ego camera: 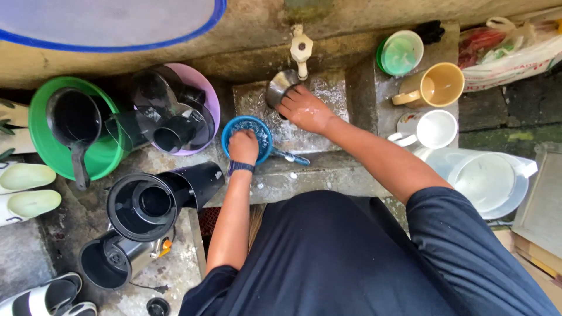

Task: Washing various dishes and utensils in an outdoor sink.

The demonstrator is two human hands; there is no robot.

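Left hand point(243, 146) pressed fingers-together into round blue plastic bowl point(257, 126) on wet concrete ledge point(328, 169); right hand point(304, 109) clamped on small steel cup point(278, 88) beneath pale tap point(301, 51). Likely slippage from wet grip.

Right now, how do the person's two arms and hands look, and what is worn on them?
Both forearms are bare. The left hand has a dark band with a bluish face around its wrist. The right hand wears nothing visible. Short dark navy sleeves cover both upper arms to about the elbow.
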